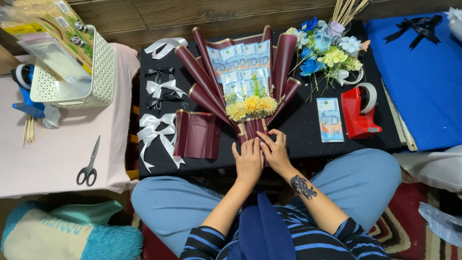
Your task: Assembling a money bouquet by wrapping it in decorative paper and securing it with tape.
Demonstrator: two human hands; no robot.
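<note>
The fingers of the left hand (248,160) lie flat and close together, pressing down on the narrow stem of the fan-shaped bouquet of dark maroon wrapping paper with gold edges (240,72); the fingers of the right hand (275,150) curl lightly round the same stem from the other side, the fingertips touching the paper, so both hands clasp the wrapped base between them; neither is closed into a fist. The bouquet lies on the black cloth-covered low table (308,125), its stem toward the person and its rolled maroon cones spreading away; within the fan sit pale blue banknotes (240,62) in rows, and just above the hands a cluster of yellow artificial flowers (251,106). Just left of the stem lies a folded sheet of maroon paper (197,135); further left, a column of white and black satin ribbon bows (159,103). To the right of the hands a single blue banknote (330,119) lies flat, and beside it a red tape dispenser (358,113); behind these, a bunch of blue, white and yellow artificial flowers (327,50). Well to the left, on a pink cloth (62,154), lie grey-handled scissors (88,166) and a white perforated plastic basket (101,77); a blue cloth (423,82) lies at the far right.
</note>
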